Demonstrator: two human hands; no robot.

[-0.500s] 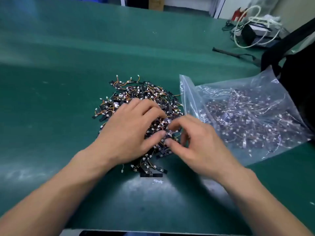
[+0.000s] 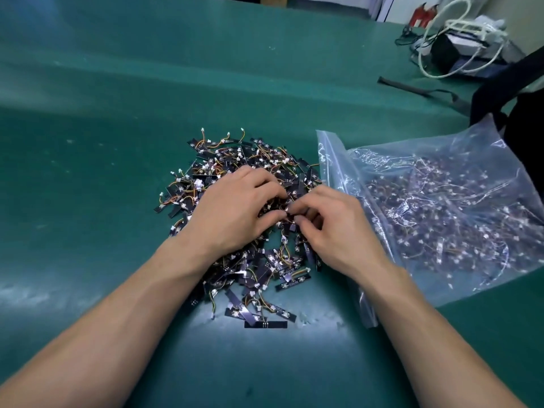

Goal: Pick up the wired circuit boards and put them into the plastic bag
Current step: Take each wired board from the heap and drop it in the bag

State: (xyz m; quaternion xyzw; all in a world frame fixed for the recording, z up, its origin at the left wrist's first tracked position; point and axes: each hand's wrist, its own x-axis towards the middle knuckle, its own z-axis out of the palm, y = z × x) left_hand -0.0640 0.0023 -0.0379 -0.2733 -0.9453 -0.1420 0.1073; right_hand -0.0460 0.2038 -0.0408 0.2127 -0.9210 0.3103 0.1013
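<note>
A big green table [image 2: 88, 172] filled almost the whole view. A heap of wired circuit boards [image 2: 223, 154] lay on it, about in the middle and a bit nearer the near edge. The boards were small dark strips with thin orange and yellow wires and little white plugs.

Just beside the heap, toward the right edge, lay a clear plastic bag [image 2: 441, 201] with many more boards inside it. Its open side faced the heap.

The left hand [image 2: 229, 210] rested on top of the heap with its fingers curled down into the boards. I could not tell if its grip held any. The right hand [image 2: 338, 231] was close by, and its grip was narrow, thumb and first finger pinching some boards at the heap's top.

Near the far right corner sat a black box [image 2: 447, 54] with a white cable [image 2: 459, 25] looped over it. A black strap [image 2: 418, 89] lay on the table nearby. A black bag [image 2: 524, 113] stood at the right edge, behind the plastic bag.
</note>
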